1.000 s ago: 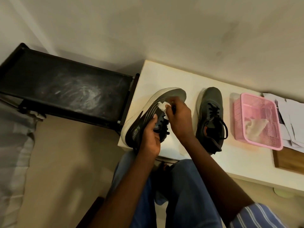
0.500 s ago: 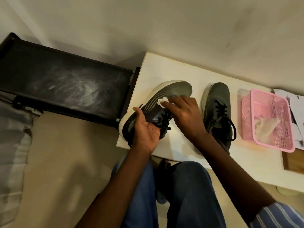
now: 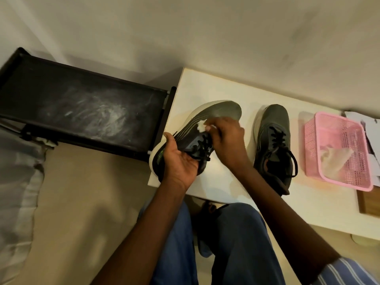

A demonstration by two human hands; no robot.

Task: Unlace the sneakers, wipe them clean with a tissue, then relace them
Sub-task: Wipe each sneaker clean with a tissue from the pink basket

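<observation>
A dark grey sneaker (image 3: pixel 216 112) with a white sole lies tilted on its side at the left end of the white table (image 3: pixel 205 87). My left hand (image 3: pixel 181 159) grips its heel end from below. My right hand (image 3: pixel 228 138) pinches a small white tissue (image 3: pixel 201 126) against the sneaker's striped side, above the black laces. The second sneaker (image 3: pixel 275 138) stands upright to the right, laces still in, touched by neither hand.
A pink plastic basket (image 3: pixel 339 124) with crumpled tissue inside sits right of the shoes. Papers (image 3: pixel 368 122) and a wooden board (image 3: pixel 370 204) lie at the far right. A black tray-like stand (image 3: pixel 82 108) adjoins the table's left edge. My knees are under the table's front edge.
My left hand has shifted from over the sneaker's collar to cupping its heel from below. My right hand with the tissue has slid along the sneaker's side toward the stripes.
</observation>
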